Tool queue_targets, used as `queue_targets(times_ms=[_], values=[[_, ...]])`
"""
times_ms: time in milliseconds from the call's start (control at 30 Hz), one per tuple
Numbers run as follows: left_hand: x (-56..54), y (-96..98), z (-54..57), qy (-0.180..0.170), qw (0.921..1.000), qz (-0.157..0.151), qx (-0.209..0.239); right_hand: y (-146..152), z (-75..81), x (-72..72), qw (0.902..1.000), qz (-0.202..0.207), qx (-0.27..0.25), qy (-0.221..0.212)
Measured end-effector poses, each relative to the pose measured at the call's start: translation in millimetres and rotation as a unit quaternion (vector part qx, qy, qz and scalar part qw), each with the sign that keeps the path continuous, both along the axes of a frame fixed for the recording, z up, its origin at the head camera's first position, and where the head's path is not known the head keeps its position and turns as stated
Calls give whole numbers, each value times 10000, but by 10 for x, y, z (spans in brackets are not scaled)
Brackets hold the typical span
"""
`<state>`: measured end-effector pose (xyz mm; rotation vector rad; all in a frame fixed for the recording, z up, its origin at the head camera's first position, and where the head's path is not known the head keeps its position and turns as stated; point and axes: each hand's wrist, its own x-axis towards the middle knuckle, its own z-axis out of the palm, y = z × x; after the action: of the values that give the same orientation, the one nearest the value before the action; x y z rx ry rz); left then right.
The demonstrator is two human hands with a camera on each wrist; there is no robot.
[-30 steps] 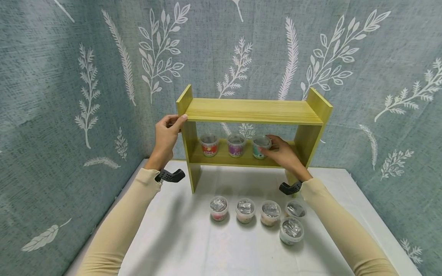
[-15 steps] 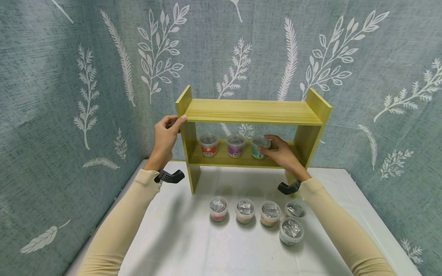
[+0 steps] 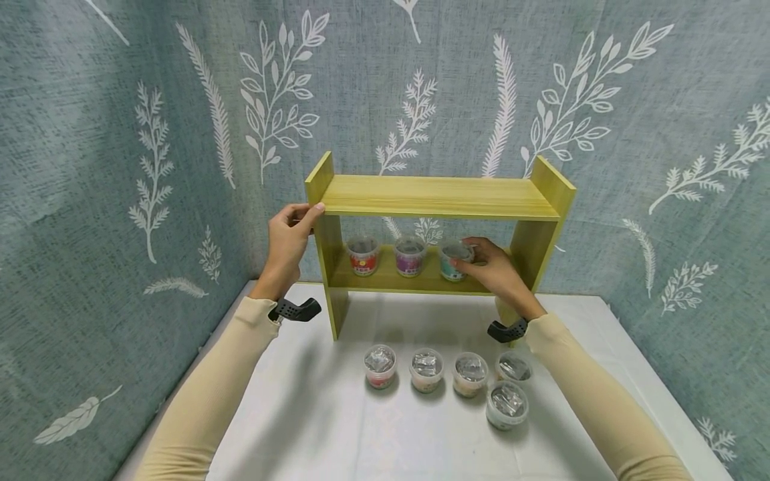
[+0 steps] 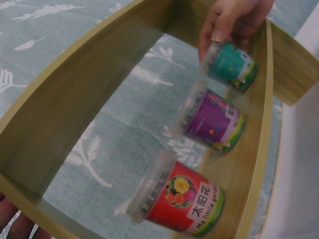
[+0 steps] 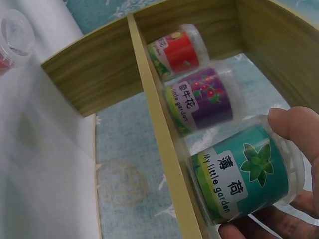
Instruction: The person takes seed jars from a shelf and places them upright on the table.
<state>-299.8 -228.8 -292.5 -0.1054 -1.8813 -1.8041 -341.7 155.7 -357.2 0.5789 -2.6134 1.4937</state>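
My left hand [image 3: 289,240] grips the left side panel of a yellow-green wooden shelf [image 3: 439,194], its thumb on the front edge near the top board. With my right hand [image 3: 499,270] I hold a teal-labelled plastic tub [image 5: 249,174] upright on the middle board, thumb on the rim side and fingers around the far side. The label reads "My little garden" and shows green leaves. To its left on the same board stand a purple-labelled tub [image 4: 214,119] and a red-labelled tub [image 4: 182,199] with a flower picture. All three have clear lids.
Several more lidded tubs stand on the white table [image 3: 337,427] in front of the shelf: a pink-based tub [image 3: 380,366] at the left, others rightward, and a front right tub [image 3: 506,405] near my right sleeve. A patterned blue-green cloth [image 3: 421,87] hangs behind.
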Motion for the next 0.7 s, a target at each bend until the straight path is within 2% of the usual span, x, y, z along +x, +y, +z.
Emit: queue_targets(times_ms=[267, 567, 700], values=[[1, 7, 6, 98, 9999, -53, 76, 63, 11, 80, 9999, 34, 95, 67], [12, 2, 12, 50, 10000, -70, 41, 57, 31, 202, 9989, 149, 227, 393], [14, 3, 14, 21, 10000, -61, 11, 55, 35, 247, 9987, 181, 263, 395]])
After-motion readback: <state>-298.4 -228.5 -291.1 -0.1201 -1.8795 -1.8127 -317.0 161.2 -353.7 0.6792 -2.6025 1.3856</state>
